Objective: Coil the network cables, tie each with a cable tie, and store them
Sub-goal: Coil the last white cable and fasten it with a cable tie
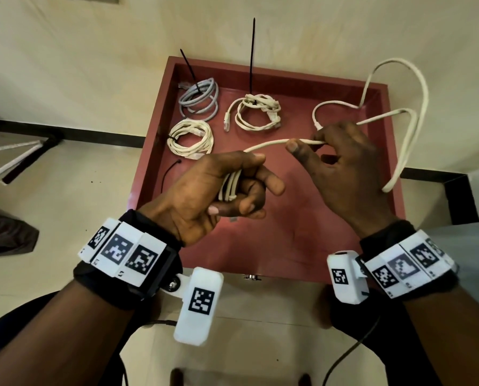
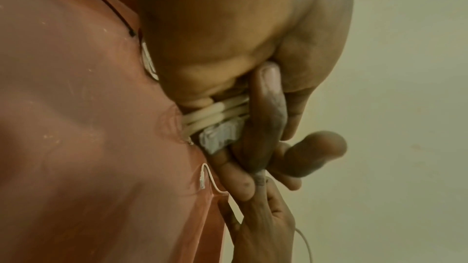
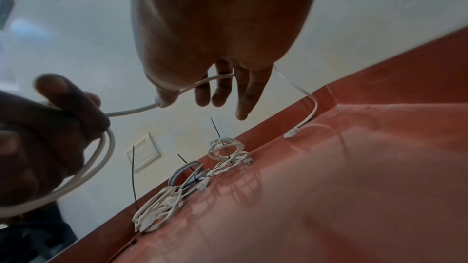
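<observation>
Coiling is under way: left hand point(image 1: 218, 188) grips the white cable's point(image 1: 266, 144) loops, right hand point(image 1: 341, 162) pinches its free run, to wrap next.

Both forearms are bare. The left hand point(image 1: 204, 190) and right hand point(image 1: 344, 174) each have a black wrist strap point(image 1: 138, 291) behind them, ringed by white blocks printed with black square markers point(image 1: 120, 250). A white camera pod point(image 1: 199, 305), also marked, juts from each strap's inner side. Thin dark wires point(image 1: 347, 355) trail beneath.
</observation>
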